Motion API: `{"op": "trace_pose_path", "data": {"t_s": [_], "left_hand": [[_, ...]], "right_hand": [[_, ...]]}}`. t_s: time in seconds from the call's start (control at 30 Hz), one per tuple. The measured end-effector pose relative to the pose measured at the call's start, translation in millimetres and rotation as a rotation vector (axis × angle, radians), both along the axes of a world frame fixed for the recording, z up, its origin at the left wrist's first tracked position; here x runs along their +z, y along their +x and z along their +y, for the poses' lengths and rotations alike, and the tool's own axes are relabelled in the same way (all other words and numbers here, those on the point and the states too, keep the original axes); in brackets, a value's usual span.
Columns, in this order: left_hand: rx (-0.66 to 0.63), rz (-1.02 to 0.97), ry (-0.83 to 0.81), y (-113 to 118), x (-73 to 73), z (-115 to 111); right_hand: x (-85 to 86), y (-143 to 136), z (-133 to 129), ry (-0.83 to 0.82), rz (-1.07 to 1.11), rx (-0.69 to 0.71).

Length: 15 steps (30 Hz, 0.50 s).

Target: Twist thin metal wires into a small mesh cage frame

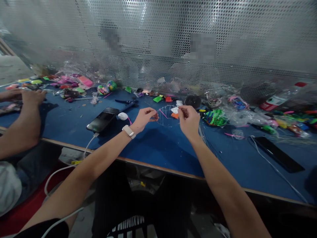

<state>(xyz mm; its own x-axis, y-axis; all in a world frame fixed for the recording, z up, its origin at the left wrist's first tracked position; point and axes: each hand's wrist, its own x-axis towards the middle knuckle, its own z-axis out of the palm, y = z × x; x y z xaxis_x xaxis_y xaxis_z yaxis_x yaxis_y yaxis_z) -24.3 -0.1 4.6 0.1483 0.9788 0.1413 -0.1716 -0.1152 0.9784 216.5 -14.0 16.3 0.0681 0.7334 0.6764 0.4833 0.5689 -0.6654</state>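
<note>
Between my two hands hangs a thin wire frame [166,115], rounded, with fine cross wires, above the blue table [158,145]. My left hand [145,119] pinches its left end, thumb and fingers together, with a pale band on the wrist. At the right end my right hand [189,120] is closed in a pinch on the frame. Behind the frame lie an orange piece [174,116] and a white piece [174,110]. A pink strip [163,113] shows through the wires. Fine detail of the wires is too small to tell.
A phone [103,119], a white oval object [123,116] and pliers [128,105] lie left. At the right are another phone [278,154], loose wires, a striped green ball [215,117] and a bottle [282,96]. Another person's hands [32,96] work far left. Perforated metal stands behind.
</note>
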Motion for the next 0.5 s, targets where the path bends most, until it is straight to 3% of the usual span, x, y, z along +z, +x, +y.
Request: {"op": "trace_pose_path", "data": {"t_s": [0.27, 0.5], "left_hand": [[-0.088, 0.089, 0.017, 1.0, -0.3, -0.9], [-0.110, 0.099, -0.007, 3.2, -2.8, 0.0]], "right_hand": [[4.9, 10.0, 6.8, 0.068, 0.044, -0.111], [5.0, 13.7, 11.0, 0.025, 0.137, -0.045]]}}
